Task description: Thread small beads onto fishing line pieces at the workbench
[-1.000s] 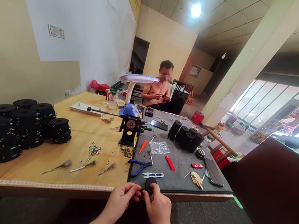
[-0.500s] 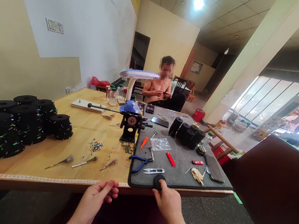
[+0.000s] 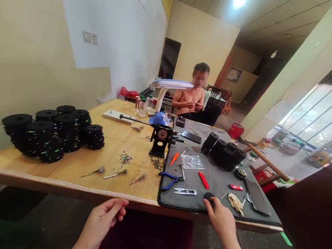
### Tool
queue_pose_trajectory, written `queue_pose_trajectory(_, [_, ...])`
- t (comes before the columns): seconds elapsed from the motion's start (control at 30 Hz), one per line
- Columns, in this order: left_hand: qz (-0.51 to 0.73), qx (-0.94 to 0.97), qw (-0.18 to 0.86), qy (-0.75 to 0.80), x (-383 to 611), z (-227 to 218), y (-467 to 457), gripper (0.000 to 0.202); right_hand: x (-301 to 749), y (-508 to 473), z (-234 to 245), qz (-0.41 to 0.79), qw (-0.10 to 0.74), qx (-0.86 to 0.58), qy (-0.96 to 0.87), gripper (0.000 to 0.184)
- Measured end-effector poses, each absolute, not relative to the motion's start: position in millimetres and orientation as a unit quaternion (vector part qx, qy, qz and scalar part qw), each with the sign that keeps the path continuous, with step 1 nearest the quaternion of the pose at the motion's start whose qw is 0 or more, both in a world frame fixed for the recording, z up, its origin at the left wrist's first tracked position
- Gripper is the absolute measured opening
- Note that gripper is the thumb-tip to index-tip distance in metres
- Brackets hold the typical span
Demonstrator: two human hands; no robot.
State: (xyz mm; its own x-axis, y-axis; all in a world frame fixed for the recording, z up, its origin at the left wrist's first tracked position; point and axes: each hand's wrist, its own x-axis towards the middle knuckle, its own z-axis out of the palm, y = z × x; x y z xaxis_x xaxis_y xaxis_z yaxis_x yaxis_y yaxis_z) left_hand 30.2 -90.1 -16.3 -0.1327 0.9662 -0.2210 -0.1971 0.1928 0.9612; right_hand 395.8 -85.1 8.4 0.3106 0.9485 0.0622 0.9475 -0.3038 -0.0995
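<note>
My right hand [image 3: 221,219] is at the front edge of the grey mat [image 3: 185,204], its fingers closed on a small black disc [image 3: 209,197] that rests on or just over the mat. To the left of that disc lie silver thread snips [image 3: 185,191] and blue-handled pliers [image 3: 170,181]. My left hand [image 3: 103,220] is held in front of the table edge, thumb and fingertips pinched together. Whatever may be between those fingertips is too small to make out. Behind the snips lies a red lighter [image 3: 204,180].
Black spools stuck with small colourful pieces [image 3: 42,131] stand at left; plain black spools [image 3: 223,152] are at right. A black vise-like tool [image 3: 160,140] stands mid-table near a white lamp [image 3: 172,84]. Across the table a person [image 3: 193,99] sits, handling something small.
The view has turned left, so the table appears farther right. My right hand has moved right across the mat with the black disc. My left hand stays pinched before the table edge.
</note>
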Motion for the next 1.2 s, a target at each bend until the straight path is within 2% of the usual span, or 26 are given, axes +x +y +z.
queue_pose_trajectory(0.1, [0.52, 0.389, 0.536, 0.54, 33, -17, -94, 0.047, 383, -87, 18, 0.002, 0.13, -0.818, -0.561, 0.032])
queue_pose_trajectory(0.17, [0.51, 0.422, 0.518, 0.542, 37, -16, -96, 0.045, 353, -93, 24, 0.011, 0.229, -0.788, -0.571, 0.031])
queue_pose_trajectory(0.23, [0.499, 0.454, 0.5, 0.543, 43, -12, -99, 0.044, 311, -102, 29, 0.09, 0.344, -0.688, -0.632, 0.03])
queue_pose_trajectory(0.3, [0.493, 0.487, 0.479, 0.539, 49, -8, -103, 0.04, 265, -108, 31, 0.207, 0.393, -0.583, -0.68, 0.027])
queue_pose_trajectory(0.4, [0.488, 0.528, 0.463, 0.518, 54, -1, -109, 0.033, 213, -111, 25, 0.409, 0.397, -0.485, -0.664, 0.037])
queue_pose_trajectory(0.5, [0.484, 0.544, 0.467, 0.502, 55, 1, -112, 0.029, 193, -107, 13, 0.498, 0.383, -0.45, -0.635, 0.032])
queue_pose_trajectory(0.63, [0.459, 0.564, 0.459, 0.511, 54, -2, -112, 0.032, 198, -103, -7, 0.545, 0.351, -0.484, -0.588, 0.025])
queue_pose_trajectory(0.77, [0.432, 0.592, 0.444, 0.516, 53, -6, -111, 0.036, 207, -105, -22, 0.532, 0.343, -0.517, -0.576, 0.007])
queue_pose_trajectory(0.9, [0.432, 0.581, 0.416, 0.549, 45, -11, -106, 0.036, 213, -109, -30, 0.518, 0.387, -0.521, -0.558, 0.019])
queue_pose_trajectory(1.2, [0.466, 0.592, 0.328, 0.571, 16, -6, -77, 0.034, 222, -107, -34, 0.58, 0.465, -0.508, -0.435, 0.05])
